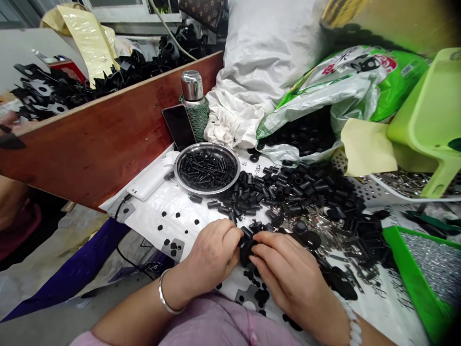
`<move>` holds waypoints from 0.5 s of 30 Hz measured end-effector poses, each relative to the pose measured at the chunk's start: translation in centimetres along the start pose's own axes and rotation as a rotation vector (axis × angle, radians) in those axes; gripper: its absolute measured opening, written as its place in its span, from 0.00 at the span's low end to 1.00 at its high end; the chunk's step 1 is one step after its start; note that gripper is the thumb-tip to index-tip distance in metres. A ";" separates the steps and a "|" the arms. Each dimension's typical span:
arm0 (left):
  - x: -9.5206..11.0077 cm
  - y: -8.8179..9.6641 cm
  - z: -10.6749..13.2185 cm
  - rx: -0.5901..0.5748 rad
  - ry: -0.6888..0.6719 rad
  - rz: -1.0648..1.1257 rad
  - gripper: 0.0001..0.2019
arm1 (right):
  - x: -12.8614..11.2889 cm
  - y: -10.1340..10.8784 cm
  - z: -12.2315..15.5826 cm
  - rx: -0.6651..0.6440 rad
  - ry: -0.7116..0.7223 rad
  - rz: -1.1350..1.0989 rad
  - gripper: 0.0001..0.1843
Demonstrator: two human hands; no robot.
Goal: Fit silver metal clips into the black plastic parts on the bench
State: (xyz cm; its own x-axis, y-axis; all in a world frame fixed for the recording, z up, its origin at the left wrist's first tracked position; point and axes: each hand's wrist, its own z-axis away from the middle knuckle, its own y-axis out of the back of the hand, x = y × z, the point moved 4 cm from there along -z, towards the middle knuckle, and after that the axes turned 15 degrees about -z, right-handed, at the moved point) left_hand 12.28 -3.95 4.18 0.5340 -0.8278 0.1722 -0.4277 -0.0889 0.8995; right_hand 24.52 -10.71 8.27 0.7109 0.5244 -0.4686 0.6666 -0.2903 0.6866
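Observation:
My left hand (216,250) and my right hand (290,271) meet at the near side of the work surface, both closed on one dark piece. This black plastic part (247,251) looks rounded, with a short cylinder on top; the fingers cover much of it. Just beyond my hands spreads a heap of short black cylinders (306,187). Thin metal strips (320,228) are mixed in at its right side. A round steel bowl (207,192) holds many small black ribbed pieces (207,168). Small black discs (177,215) lie scattered on the white sheet.
A reddish wooden board (118,129) borders the left, with a phone (179,126) and flask (192,86) against it. At right stand a green tray (401,262) of small metal pieces, a white basket (363,190) and a light-green scoop (425,110). Another person's arm (10,202) shows far left.

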 end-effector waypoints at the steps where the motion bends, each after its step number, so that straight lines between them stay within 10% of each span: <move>1: 0.0 0.1 0.0 0.004 -0.011 0.032 0.10 | -0.2 0.0 0.0 0.000 0.017 0.026 0.08; 15: -0.7 2.0 0.3 -0.111 -0.055 0.389 0.14 | 0.0 1.4 -1.0 -0.084 0.009 -0.142 0.10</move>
State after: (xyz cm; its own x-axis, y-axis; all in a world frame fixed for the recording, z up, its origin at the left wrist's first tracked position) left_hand 10.80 -3.72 5.70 0.3071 -0.8164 0.4890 -0.5068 0.2947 0.8102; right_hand 25.18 -10.29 9.80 0.6091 0.5622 -0.5594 0.7387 -0.1453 0.6582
